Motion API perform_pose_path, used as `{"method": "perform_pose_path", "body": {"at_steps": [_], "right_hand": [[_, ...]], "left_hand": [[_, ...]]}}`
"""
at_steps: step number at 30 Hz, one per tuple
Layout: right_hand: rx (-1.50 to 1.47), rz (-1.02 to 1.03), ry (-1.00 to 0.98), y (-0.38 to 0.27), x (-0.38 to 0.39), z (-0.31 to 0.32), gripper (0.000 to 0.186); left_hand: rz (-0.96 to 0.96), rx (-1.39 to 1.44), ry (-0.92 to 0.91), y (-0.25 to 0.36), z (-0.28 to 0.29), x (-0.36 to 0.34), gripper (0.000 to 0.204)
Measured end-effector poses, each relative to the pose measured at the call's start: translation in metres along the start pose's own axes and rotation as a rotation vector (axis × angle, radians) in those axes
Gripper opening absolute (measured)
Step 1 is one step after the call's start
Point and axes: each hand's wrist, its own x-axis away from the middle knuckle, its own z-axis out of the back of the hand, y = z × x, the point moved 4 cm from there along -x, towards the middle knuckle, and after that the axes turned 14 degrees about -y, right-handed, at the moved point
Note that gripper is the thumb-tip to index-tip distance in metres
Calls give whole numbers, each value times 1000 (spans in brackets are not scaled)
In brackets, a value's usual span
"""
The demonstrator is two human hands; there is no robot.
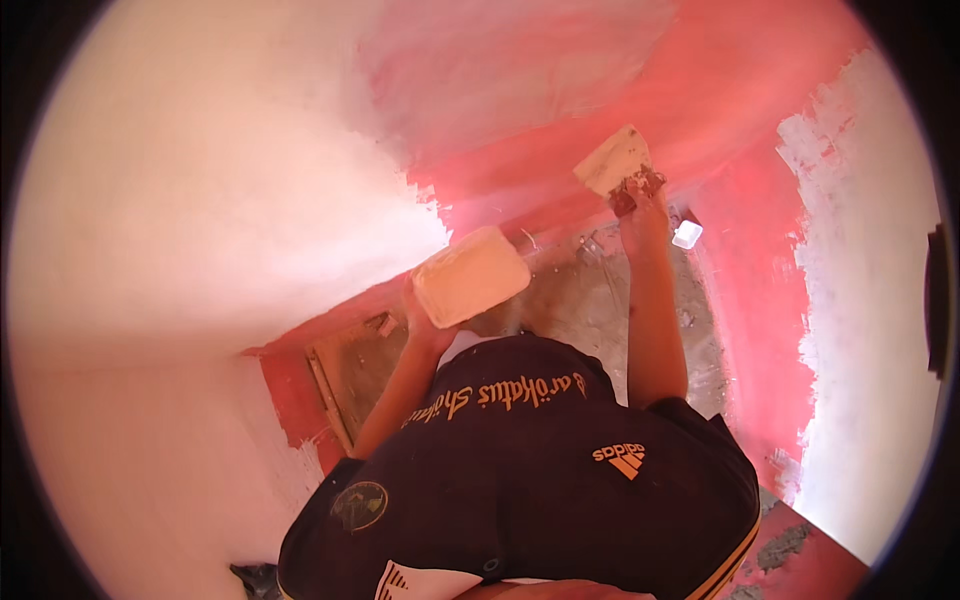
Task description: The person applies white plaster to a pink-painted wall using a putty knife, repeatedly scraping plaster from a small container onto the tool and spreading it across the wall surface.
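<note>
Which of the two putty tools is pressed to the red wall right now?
The flat blade in the right hand, up against the red wall. The putty-loaded board in the left hand hangs clear.

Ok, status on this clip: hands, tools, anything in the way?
Left hand grips flat putty-coated rectangular board. Right hand presses wide putty-smeared scraper blade on red wall. Small white block on floor, apart.
</note>
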Motion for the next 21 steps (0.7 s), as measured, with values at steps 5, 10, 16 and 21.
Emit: {"method": "perform_pose_path", "body": {"at_steps": [5, 10, 16, 21], "right_hand": [[410, 302, 261, 51, -66, 21, 19], [1038, 246, 326, 176, -20, -87, 30], [990, -59, -50, 257, 37, -79, 38], [945, 563, 671, 70, -48, -53, 27]], "left_hand": [[6, 221, 187, 24, 49, 36, 48], [53, 477, 318, 55, 89, 73, 60], [85, -398, 261, 100, 151, 111, 56], [32, 330, 437, 114, 167, 131, 56]]}}
